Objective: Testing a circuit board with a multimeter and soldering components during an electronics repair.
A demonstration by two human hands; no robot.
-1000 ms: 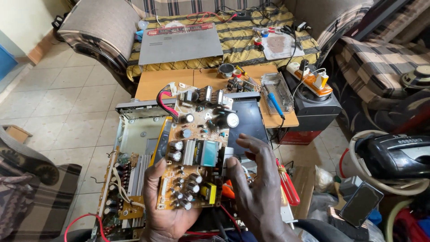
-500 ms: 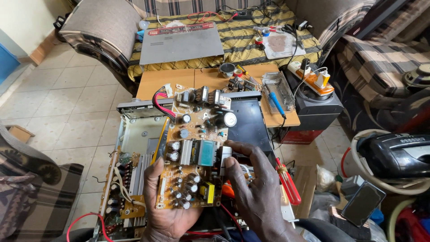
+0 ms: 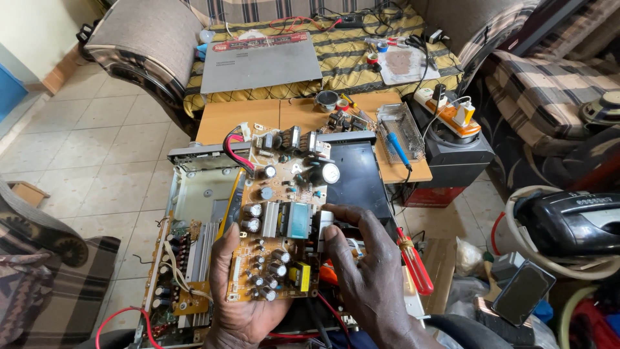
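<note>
Left hand grip clamped on circuit board; right hand fingers spread, touching board edge.

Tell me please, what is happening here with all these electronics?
A person holds a tan circuit board above an opened device chassis. The left hand supports the board from below, while the right hand touches its right edge with the fingertips. A red-handled screwdriver lies beside the right hand, and a soldering iron rests on the wooden table behind.
</note>
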